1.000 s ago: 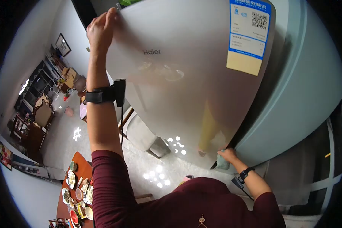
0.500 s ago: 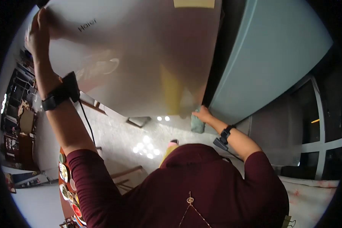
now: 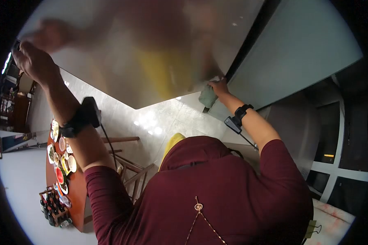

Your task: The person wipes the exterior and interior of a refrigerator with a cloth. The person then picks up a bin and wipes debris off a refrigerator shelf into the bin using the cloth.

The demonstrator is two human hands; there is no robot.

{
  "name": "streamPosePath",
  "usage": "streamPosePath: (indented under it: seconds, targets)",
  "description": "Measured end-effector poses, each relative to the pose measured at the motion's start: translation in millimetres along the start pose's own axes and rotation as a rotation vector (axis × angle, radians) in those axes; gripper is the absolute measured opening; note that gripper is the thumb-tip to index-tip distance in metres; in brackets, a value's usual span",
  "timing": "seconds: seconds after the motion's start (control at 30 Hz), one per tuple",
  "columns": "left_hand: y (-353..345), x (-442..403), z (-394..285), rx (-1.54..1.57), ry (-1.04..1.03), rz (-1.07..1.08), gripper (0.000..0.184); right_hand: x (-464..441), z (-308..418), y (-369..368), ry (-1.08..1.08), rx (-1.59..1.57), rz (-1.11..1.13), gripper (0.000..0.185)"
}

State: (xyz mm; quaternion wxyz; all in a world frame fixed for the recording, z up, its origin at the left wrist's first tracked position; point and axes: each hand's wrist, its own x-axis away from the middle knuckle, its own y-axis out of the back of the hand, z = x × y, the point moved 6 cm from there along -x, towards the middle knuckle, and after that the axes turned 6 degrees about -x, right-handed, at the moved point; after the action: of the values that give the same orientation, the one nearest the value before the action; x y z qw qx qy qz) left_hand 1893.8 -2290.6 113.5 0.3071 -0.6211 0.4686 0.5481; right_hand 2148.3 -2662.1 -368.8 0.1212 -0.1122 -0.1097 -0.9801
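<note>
A large, shiny refrigerator door (image 3: 122,77) fills the upper part of the head view and mirrors my body. Its left edge is in the fingers of my left hand (image 3: 37,63), which are curled round it; the fingertips are partly hidden. Bunched in my right hand (image 3: 220,87) is a grey-green cloth (image 3: 208,97). That hand is at the door's lower right edge, close to the dark gap beside the pale refrigerator side panel (image 3: 286,65). Black bands with cabled devices are strapped to both wrists.
At lower left stands a wooden table (image 3: 78,192) with several dishes and a bottle rack (image 3: 53,208). A wooden chair (image 3: 131,175) is beside it. Window frames (image 3: 335,167) are at right, above a pale patterned cover (image 3: 331,216). Glossy tile (image 3: 151,122) shows below the door.
My left hand has moved down and slightly left at the door's edge. My right hand and the cloth now appear higher. The view has shifted, showing more of the table.
</note>
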Motion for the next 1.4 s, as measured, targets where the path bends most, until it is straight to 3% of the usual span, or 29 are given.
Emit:
streamPosePath:
  seconds: [0.13,0.2,0.27,0.37,0.43,0.5,0.57,0.63,0.7,0.73,0.9,1.03,1.07,1.1,1.23,1.4]
  targets:
    - [17.7,65.4,30.4,0.584,0.433,0.098,0.074,10.9,-11.4,-11.7,-0.028,-0.127,0.022,0.076]
    - [14.1,91.8,35.3,0.846,0.690,0.131,0.061,13.4,-21.7,-21.6,-0.155,-0.228,0.069,0.075]
    - [11.2,122.0,31.5,0.886,0.746,0.310,0.051,23.8,-20.0,-27.6,-0.145,-0.222,0.055,0.073]
    - [12.1,164.8,26.6,0.825,0.629,0.648,0.039,31.5,-18.1,-34.6,-0.154,-0.203,0.023,0.070]
    - [-5.8,218.0,75.4,1.302,1.074,0.561,0.043,45.9,-21.8,-43.7,-0.184,-0.204,0.005,0.069]
    - [16.7,203.0,29.5,1.170,0.896,0.707,0.053,60.8,-9.3,-52.5,-0.107,-0.178,0.130,0.071]
    - [34.2,197.1,12.7,1.107,0.771,0.772,0.067,81.2,-3.9,-58.8,-0.124,-0.162,0.120,0.074]
    - [45.6,200.4,3.5,1.142,0.649,0.751,0.065,85.1,-10.7,-60.4,-0.143,-0.144,0.099,0.076]
    - [60.1,193.3,-9.0,1.058,0.545,0.685,0.063,73.1,-35.5,-61.9,0.082,0.026,0.134,0.076]
    - [67.5,190.6,-16.5,1.113,0.532,0.702,0.061,120.6,9.4,-66.3,-0.068,-0.170,0.141,0.074]
    - [76.6,209.4,-25.1,1.057,0.488,0.691,0.057,81.0,-60.8,-52.5,0.204,0.313,0.180,0.055]
    - [84.9,225.7,-35.2,1.047,0.454,0.635,0.059,112.2,-23.4,-53.1,-0.043,-0.024,0.245,0.058]
    - [85.5,229.3,-38.3,1.063,0.426,0.613,0.060,81.1,-56.6,-56.9,0.186,0.024,0.395,0.056]
    - [89.6,228.8,-43.3,1.079,0.410,0.598,0.061,111.3,-32.0,-54.7,-0.060,-0.054,0.332,0.053]
    - [115.3,208.4,-68.3,0.968,0.201,0.516,0.067,127.5,-32.6,-37.4,-0.119,-0.034,0.287,0.068]
    - [135.4,206.9,-93.3,0.988,0.150,0.525,0.065,135.0,-64.2,-32.3,-0.110,-0.078,0.403,0.067]
